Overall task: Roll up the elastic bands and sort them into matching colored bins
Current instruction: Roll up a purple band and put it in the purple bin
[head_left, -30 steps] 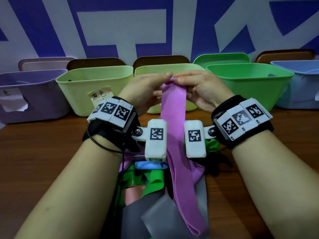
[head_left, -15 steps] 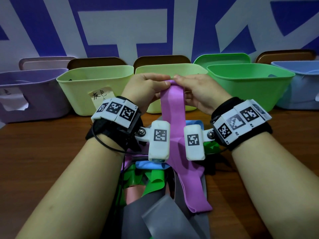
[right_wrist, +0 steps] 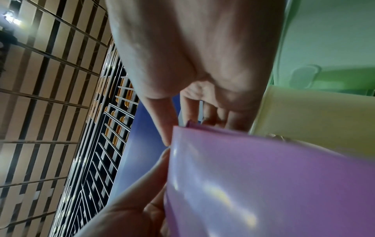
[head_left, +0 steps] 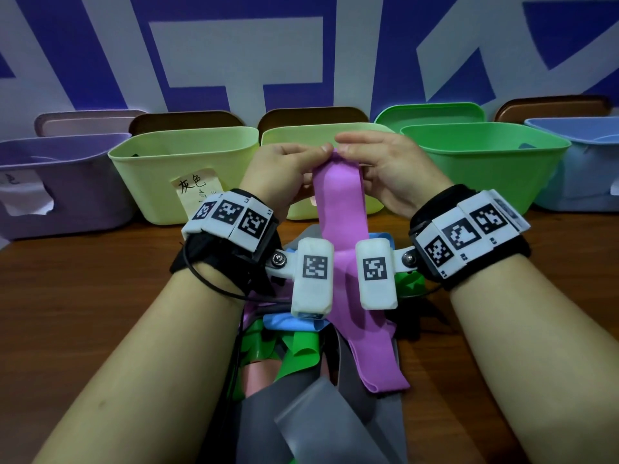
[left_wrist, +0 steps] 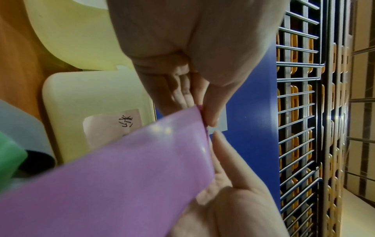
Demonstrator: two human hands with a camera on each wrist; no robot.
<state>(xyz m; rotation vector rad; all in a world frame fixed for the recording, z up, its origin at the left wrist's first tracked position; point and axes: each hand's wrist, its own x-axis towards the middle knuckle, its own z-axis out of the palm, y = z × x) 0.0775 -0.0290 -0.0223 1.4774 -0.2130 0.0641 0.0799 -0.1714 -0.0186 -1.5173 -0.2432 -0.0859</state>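
**Purple band pinched at its top edge by both hands**

The purple band is held up above the counter, its upper edge pinched between the left hand and the right hand, whose thumbs and fingertips are brought together at that edge. From there the band is draped down between the wrists, and its lower end is laid on a heap of grey, green and blue bands.

Only in the head view is the row of bins seen along the back of the counter: a purple bin at far left, a yellow-green bin bearing a paper label, a green bin and a blue bin at right.

From the left wrist view, fingers curled behind the band's edge are shown, with a thumb pressed on its corner; a second handwritten label on a pale bin is visible there. In the right wrist view a small fold at the band's upper edge is revealed, gripped by the fingertips.
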